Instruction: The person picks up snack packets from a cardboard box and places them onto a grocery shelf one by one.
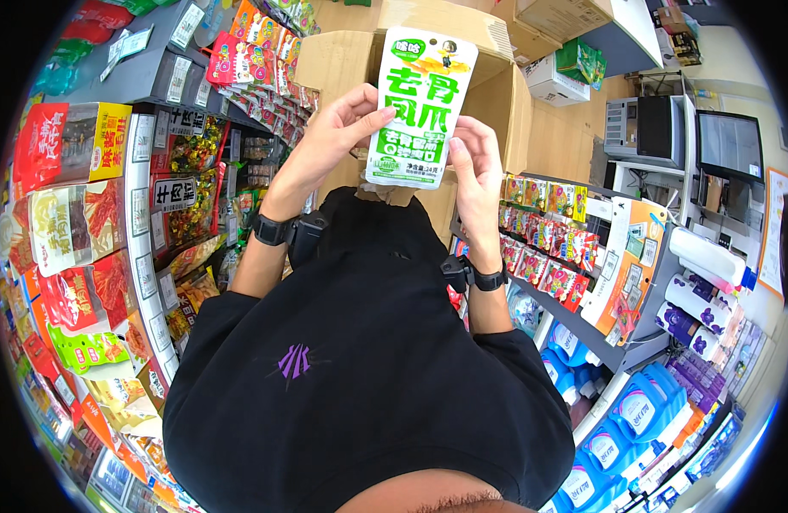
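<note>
A white and green snack pouch (422, 106) is held up in front of me, its printed face towards the camera. My left hand (352, 125) grips its left edge, the thumb lying on the front. At the lower right edge, my right hand (477, 160) holds it with the thumb against the side. Both hands wear black wrist straps with small devices. Beyond and below the pouch stands an open cardboard box (490, 109), flaps spread; the pouch and my hands hide much of its inside.
Shelves of bagged snacks (80, 224) rise close on my left. Hanging red and orange snack packets (253, 61) jut out at the upper left. To my right are a rack of small packets (541, 237), blue detergent bottles (637, 404) and a monitor (730, 144).
</note>
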`<state>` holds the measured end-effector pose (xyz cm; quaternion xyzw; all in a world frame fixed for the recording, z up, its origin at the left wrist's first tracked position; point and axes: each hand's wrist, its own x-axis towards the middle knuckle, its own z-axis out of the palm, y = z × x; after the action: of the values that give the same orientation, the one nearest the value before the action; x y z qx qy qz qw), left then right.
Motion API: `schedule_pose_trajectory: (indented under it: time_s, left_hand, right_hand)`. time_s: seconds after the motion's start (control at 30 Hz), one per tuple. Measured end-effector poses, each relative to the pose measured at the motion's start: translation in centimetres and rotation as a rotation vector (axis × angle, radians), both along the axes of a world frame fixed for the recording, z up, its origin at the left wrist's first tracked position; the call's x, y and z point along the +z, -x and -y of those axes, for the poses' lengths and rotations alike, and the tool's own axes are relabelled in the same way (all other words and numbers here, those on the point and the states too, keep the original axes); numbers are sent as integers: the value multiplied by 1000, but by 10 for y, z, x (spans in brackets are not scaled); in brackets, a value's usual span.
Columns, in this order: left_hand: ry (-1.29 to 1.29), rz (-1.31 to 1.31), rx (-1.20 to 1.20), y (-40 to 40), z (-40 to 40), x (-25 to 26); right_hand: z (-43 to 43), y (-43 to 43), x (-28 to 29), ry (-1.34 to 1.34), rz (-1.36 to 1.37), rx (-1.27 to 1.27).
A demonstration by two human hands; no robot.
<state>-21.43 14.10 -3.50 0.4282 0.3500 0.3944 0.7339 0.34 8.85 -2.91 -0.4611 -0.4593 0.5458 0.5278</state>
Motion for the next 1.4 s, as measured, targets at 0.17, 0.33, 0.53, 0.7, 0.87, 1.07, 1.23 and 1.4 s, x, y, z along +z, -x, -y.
schedule_pose_trajectory:
  time_s: [0.17,0.33,0.53,0.7,0.87,1.07,1.23,1.4]
  left_hand:
    - [37,45,-22,-14,12,6]
    - [43,5,-5,-21,25,7]
    - [27,-75,41,-52,46,23]
    - [-6,-99,-12,-98,64,30]
    - [-241,-220,-60,-151,83,31]
    - [-248,-314,-172,-182,100,38]
    - [-172,-322,72,-199,112,42]
    - [-125,-238,-32,-207,121,37]
  right_hand:
    - [4,-10,-8,14,-34,66]
    - [9,-22,-10,41,-117,119]
    - [17,-53,-11,12,16,3]
    - [35,-89,5,-48,243,42]
    - [68,-120,10,23,145,88]
    - [103,-161,3,197,-131,-39]
    - [124,-186,1,224,-295,-29]
    - [143,-195,6,220,-325,21]
